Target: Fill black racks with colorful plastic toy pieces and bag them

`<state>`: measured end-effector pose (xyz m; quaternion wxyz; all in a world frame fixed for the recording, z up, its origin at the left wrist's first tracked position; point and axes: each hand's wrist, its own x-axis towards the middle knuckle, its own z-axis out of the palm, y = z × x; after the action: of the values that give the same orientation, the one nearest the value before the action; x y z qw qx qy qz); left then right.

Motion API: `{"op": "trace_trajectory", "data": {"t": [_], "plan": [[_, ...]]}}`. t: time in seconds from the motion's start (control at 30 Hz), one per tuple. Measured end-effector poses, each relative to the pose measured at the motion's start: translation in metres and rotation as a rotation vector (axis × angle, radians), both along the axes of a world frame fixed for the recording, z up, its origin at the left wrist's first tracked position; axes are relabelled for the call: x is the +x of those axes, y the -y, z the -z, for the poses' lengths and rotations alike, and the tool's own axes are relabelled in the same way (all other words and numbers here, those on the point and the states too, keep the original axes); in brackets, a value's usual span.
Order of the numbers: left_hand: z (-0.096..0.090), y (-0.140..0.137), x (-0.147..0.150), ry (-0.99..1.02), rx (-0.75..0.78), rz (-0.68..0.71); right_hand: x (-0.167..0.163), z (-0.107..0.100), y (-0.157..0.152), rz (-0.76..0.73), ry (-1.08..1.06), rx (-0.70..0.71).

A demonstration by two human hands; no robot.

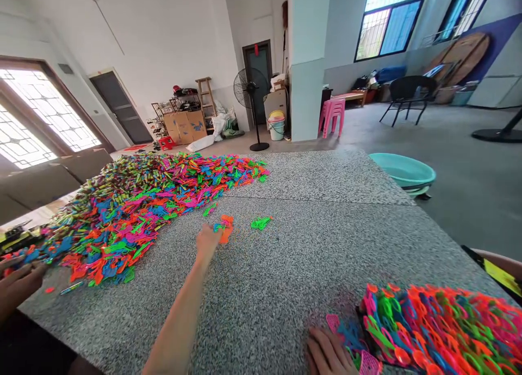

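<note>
My left hand point(207, 241) is stretched out over the speckled tabletop, its fingers closed on a few small plastic pieces point(227, 229), orange and blue. Just to the right lies a small green cluster of plastic pieces point(260, 223). My right hand point(329, 354) lies at the near edge with its fingers extended, beside loose pink and blue plastic pieces point(351, 334). Right of it, a box is filled with rows of bright plastic pieces point(432, 326) in orange, green, blue and pink. Their exact kind is too small to make out.
A large heap of coloured plastic pieces point(134, 217) covers the table's left side, mixed with shiny small tubes. A co-worker's hand point(22, 282) is at the far left, near a thin pen-like tube point(72, 288). Beyond the table stand a fan point(252, 92) and a turquoise basin point(403, 169).
</note>
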<state>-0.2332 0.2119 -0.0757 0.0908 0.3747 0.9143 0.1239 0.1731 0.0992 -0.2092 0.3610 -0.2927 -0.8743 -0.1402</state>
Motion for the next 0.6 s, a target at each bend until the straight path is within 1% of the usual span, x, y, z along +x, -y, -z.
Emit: {"op": "trace_trajectory", "data": {"t": [0.07,0.13,0.27,0.37,0.43,0.47,0.53,0.6], "plan": [[0.001,0.015,-0.022,0.02,-0.046,-0.08,0.001,-0.006,-0.001,-0.016,0.036,0.008],[0.004,0.018,-0.034,0.055,-0.073,-0.104,0.001,-0.014,0.0,-0.017,0.052,-0.004],[0.005,0.014,-0.039,0.096,-0.056,-0.093,-0.003,-0.026,0.003,-0.012,0.0,-0.055],[0.001,0.028,-0.036,0.116,-0.029,-0.077,-0.006,-0.031,0.005,0.001,-0.036,-0.086],[0.004,0.05,-0.026,0.134,-0.005,-0.036,-0.007,-0.032,0.006,0.004,-0.034,-0.098],[0.008,0.063,-0.016,0.146,0.01,0.0,-0.008,-0.033,0.007,0.004,-0.032,-0.107],[0.021,0.09,0.013,0.168,0.047,0.095,-0.009,-0.035,0.01,0.017,-0.036,-0.139],[0.037,0.116,0.051,0.178,0.095,0.202,-0.01,-0.039,0.014,0.043,-0.051,-0.185]]}}
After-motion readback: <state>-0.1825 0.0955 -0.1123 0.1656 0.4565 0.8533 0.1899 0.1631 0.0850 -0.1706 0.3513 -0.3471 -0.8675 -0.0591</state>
